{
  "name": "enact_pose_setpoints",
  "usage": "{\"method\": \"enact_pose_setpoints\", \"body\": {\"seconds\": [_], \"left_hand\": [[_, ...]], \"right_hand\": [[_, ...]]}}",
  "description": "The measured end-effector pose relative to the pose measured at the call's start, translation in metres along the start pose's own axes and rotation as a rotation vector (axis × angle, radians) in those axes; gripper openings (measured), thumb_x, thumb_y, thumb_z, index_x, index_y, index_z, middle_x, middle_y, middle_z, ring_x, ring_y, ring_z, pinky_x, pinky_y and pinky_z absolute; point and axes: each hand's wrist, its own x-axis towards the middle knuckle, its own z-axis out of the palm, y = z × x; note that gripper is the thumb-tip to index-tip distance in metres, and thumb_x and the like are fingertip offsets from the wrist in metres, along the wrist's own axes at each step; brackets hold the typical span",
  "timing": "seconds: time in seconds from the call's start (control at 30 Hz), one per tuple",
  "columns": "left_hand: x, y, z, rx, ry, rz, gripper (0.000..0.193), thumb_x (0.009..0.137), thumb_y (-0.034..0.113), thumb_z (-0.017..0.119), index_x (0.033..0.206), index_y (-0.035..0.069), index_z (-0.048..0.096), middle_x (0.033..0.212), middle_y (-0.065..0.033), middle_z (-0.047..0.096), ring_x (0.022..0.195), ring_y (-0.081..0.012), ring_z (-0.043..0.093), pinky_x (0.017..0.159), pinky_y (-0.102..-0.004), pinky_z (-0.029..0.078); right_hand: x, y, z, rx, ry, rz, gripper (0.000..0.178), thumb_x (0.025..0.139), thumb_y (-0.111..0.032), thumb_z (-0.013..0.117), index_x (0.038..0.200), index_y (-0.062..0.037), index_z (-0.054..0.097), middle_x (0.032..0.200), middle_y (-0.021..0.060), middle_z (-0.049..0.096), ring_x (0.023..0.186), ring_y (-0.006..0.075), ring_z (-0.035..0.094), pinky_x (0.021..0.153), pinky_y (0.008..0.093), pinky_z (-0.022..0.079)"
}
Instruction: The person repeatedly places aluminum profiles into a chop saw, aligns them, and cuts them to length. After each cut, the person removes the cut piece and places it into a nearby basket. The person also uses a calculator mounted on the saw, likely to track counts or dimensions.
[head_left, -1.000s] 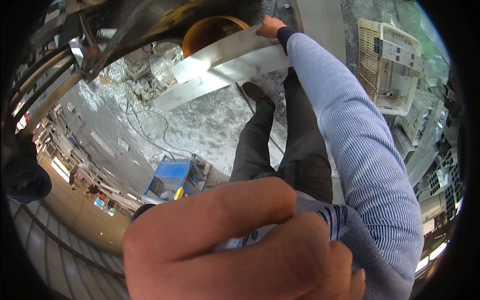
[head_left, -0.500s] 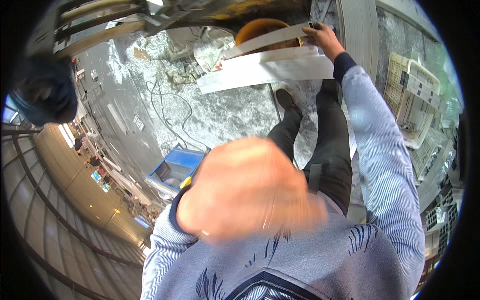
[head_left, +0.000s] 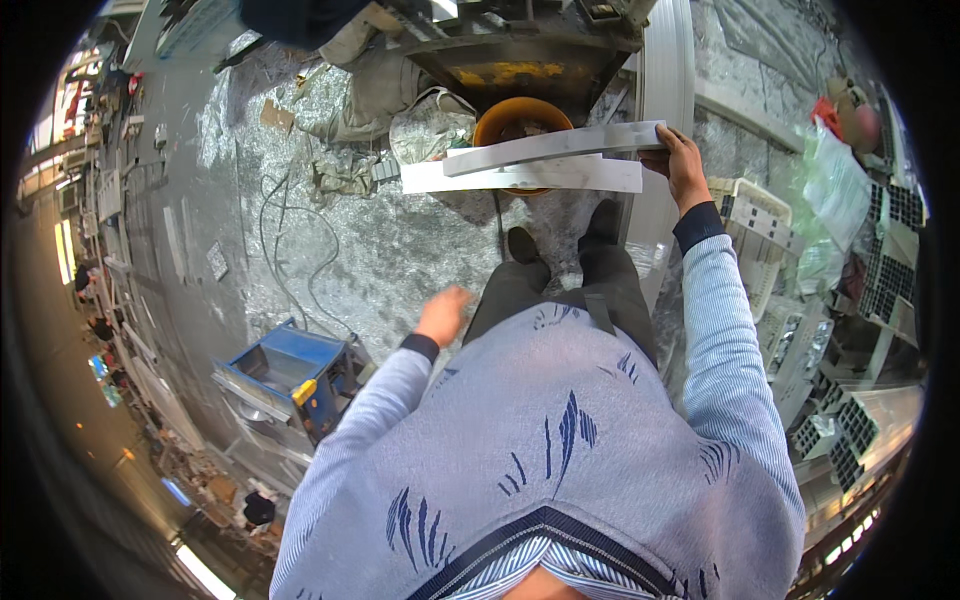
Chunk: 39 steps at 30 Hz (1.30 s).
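Observation:
My right hand (head_left: 683, 170) is closed on the right end of a long grey metal profile (head_left: 560, 147), thumb and fingers at its tip. The profile slants across the near part of an orange bucket (head_left: 485, 128). Just below it lies a wide white strip (head_left: 520, 178), partly covered by the profile; whether the two touch I cannot tell. My left hand (head_left: 443, 314) hangs low beside my left leg, apart from these pieces. It is slightly blurred and its fingers do not show clearly.
A blue metal bin (head_left: 285, 360) with a yellow part stands at left. A dark cable (head_left: 290, 250) loops over the dusty floor. White crates (head_left: 750, 235) and stacked profiles (head_left: 850, 440) are at right. Crumpled sacks (head_left: 365, 105) lie left of the bucket, and a dark machine (head_left: 530, 60) stands behind it.
My left hand has dropped from close in front of my chest to my left side. The grey profile in my right hand has come down and nearer, over the white strip. The view has shifted.

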Motion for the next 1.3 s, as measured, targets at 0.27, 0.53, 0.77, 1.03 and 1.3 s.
{"method": "enact_pose_setpoints", "body": {"seconds": [0.27,0.53,0.77,1.03,1.3], "left_hand": [[0.041,0.046,-0.133,0.124,0.621,0.021,0.084,0.070,0.021,0.089,0.146,0.018,0.051,0.128,-0.0137,0.062,0.121,-0.0382,0.058,0.101,-0.0453,0.050],[0.058,0.039,-0.114,-0.252,0.354,-0.058,0.045,0.078,0.030,0.081,0.111,0.004,0.065,0.092,-0.0230,0.073,0.091,-0.0447,0.069,0.080,-0.0532,0.054],[0.094,0.090,-0.106,-0.534,0.404,-0.138,0.052,0.078,0.034,0.082,0.114,0.000,0.064,0.097,-0.0265,0.072,0.094,-0.0441,0.070,0.082,-0.0492,0.055],[0.122,0.102,-0.036,-0.960,0.133,-0.289,0.057,0.079,0.033,0.083,0.119,-0.002,0.063,0.104,-0.0209,0.072,0.097,-0.0321,0.070,0.089,-0.0409,0.054],[0.166,0.130,-0.024,-1.048,0.252,-0.352,0.047,0.081,0.029,0.076,0.117,0.002,0.064,0.100,-0.0204,0.072,0.093,-0.0336,0.071,0.084,-0.0413,0.055]], "right_hand": [[-0.051,-0.033,0.049,0.014,-0.191,-0.118,0.045,0.101,-0.023,0.065,0.134,0.0076,0.060,0.113,0.0166,0.071,0.086,0.0260,0.074,0.074,0.0366,0.064],[-0.004,-0.019,0.109,0.020,-0.136,-0.060,0.048,0.098,-0.037,0.071,0.128,-0.0016,0.059,0.103,0.0083,0.068,0.091,0.0222,0.069,0.073,0.0355,0.060],[0.035,-0.009,0.172,0.027,-0.285,0.059,0.040,0.104,-0.027,0.064,0.130,0.0022,0.057,0.107,0.0100,0.069,0.093,0.0226,0.071,0.079,0.0372,0.060],[0.075,-0.035,0.181,-0.158,-0.449,-0.084,0.045,0.104,-0.023,0.062,0.139,0.0052,0.054,0.124,0.0121,0.067,0.109,0.0206,0.067,0.096,0.0334,0.054],[0.102,-0.048,0.190,-0.301,-0.469,-0.163,0.040,0.100,-0.022,0.062,0.131,0.0026,0.058,0.118,0.0134,0.069,0.102,0.0217,0.066,0.087,0.0343,0.054]]}}
